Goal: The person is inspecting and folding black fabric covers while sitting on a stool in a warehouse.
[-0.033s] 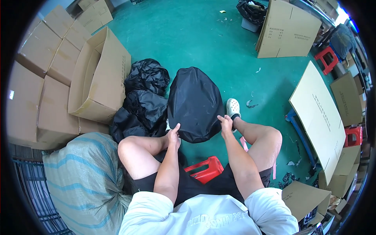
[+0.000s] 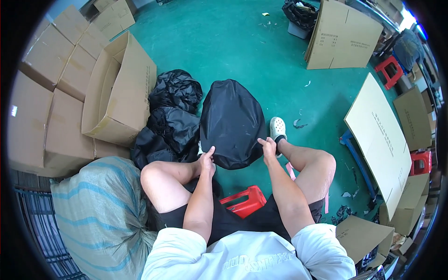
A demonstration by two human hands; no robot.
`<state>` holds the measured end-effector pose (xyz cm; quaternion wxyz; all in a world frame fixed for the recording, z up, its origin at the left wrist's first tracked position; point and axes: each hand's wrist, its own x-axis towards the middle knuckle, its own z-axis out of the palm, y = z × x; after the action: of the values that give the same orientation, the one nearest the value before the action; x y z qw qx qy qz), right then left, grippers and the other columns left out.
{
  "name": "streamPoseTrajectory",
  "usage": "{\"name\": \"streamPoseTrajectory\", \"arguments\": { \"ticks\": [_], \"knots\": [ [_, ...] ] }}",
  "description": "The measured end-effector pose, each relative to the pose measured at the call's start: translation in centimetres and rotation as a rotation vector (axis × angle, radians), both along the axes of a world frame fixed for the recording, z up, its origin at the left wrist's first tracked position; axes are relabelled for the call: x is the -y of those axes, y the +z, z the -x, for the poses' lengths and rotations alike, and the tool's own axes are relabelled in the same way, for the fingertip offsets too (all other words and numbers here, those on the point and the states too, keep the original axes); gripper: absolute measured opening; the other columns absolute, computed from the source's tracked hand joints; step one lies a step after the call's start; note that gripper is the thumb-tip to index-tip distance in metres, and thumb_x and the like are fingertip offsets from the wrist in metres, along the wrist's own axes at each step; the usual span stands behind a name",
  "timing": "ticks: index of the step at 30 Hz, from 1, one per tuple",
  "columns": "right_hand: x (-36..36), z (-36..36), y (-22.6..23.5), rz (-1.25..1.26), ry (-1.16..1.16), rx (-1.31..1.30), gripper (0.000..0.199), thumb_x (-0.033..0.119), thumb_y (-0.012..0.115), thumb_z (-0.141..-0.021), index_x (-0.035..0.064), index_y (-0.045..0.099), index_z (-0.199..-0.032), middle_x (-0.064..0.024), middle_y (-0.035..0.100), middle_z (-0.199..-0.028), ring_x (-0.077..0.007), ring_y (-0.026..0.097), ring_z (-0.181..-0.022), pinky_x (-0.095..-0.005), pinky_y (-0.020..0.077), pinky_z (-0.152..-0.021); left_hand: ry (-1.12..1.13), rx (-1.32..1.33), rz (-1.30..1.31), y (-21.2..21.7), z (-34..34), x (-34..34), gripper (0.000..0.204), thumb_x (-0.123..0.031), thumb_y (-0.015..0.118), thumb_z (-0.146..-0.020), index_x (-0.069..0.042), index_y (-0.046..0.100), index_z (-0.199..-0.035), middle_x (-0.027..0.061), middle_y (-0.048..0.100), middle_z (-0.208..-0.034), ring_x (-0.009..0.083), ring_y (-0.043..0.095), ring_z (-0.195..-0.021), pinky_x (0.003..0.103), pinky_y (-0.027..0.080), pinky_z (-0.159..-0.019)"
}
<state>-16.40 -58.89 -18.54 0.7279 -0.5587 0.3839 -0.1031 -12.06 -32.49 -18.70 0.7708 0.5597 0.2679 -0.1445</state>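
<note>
Between my knees I hold up a smooth, rounded black fabric cover (image 2: 232,123), wide and taut, with a gathered lower edge. My left hand (image 2: 207,158) is closed on its lower left edge, thumb on top. At its right edge, my right hand (image 2: 267,147) pinches the fabric between thumb and fingers. What lies beneath the cover, if anything, is hidden. A heap of crumpled black fabric (image 2: 172,126) lies on the floor just left of it.
An open cardboard box (image 2: 133,88) stands left, beside stacked closed cartons (image 2: 70,112). A bulging striped woven sack (image 2: 100,205) sits by my left knee. A red plastic stool (image 2: 252,203) is under me. Flat cardboard (image 2: 380,140) leans at right, near a white clog (image 2: 277,127).
</note>
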Motion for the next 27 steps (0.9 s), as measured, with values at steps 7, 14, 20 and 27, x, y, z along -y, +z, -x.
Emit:
{"name": "streamPoseTrajectory", "arguments": {
  "ticks": [7, 14, 20, 27],
  "knots": [
    [-2.2, 1.1, 4.0, 0.036, 0.334, -0.049, 0.037, 0.012, 0.071, -0.076, -0.0053, 0.066, -0.108, -0.0129, 0.071, -0.103, -0.0224, 0.065, -0.096, -0.0315, 0.0458, -0.09, -0.077, 0.278, 0.068, 0.4, -0.4, -0.9, 0.019, -0.017, 0.071, -0.08, -0.017, 0.053, -0.072, -0.0061, 0.05, -0.073, 0.0095, 0.041, -0.065, 0.026, 0.03, -0.066],
    [-1.9, 2.5, -1.1, 0.608, 0.555, -0.204, 0.043, 0.014, 0.077, -0.07, -0.0027, 0.066, -0.108, -0.0151, 0.07, -0.106, -0.0239, 0.066, -0.099, -0.0338, 0.0478, -0.091, 0.311, 0.023, 0.462, 2.5, 0.0, 1.8, 0.022, -0.022, 0.063, -0.091, -0.008, 0.056, -0.106, 0.0027, 0.061, -0.086, 0.0194, 0.06, -0.073, 0.03, 0.052, -0.071],
    [-3.6, 1.3, 0.8, -0.003, 0.455, -0.137, 0.033, 0.027, 0.067, -0.092, -0.0026, 0.066, -0.105, -0.0083, 0.069, -0.107, -0.0185, 0.061, -0.103, -0.0342, 0.0395, -0.099, 0.243, -0.067, 0.848, -3.0, -2.4, -2.3, 0.019, -0.025, 0.054, -0.097, -0.007, 0.053, -0.104, 0.0086, 0.06, -0.092, 0.0206, 0.061, -0.068, 0.022, 0.047, -0.052],
    [-3.2, 1.8, 6.4, -0.673, 0.336, 0.189, 0.02, 0.016, 0.065, -0.092, 0.0076, 0.062, -0.11, -0.0047, 0.069, -0.104, -0.0177, 0.065, -0.1, -0.0369, 0.0506, -0.089, -0.047, -0.22, 0.371, 1.6, 0.2, 2.7, 0.053, -0.054, 0.061, -0.089, -0.011, 0.057, -0.119, 0.0096, 0.061, -0.114, 0.0276, 0.056, -0.11, 0.04, 0.042, -0.1]
  ]
}}
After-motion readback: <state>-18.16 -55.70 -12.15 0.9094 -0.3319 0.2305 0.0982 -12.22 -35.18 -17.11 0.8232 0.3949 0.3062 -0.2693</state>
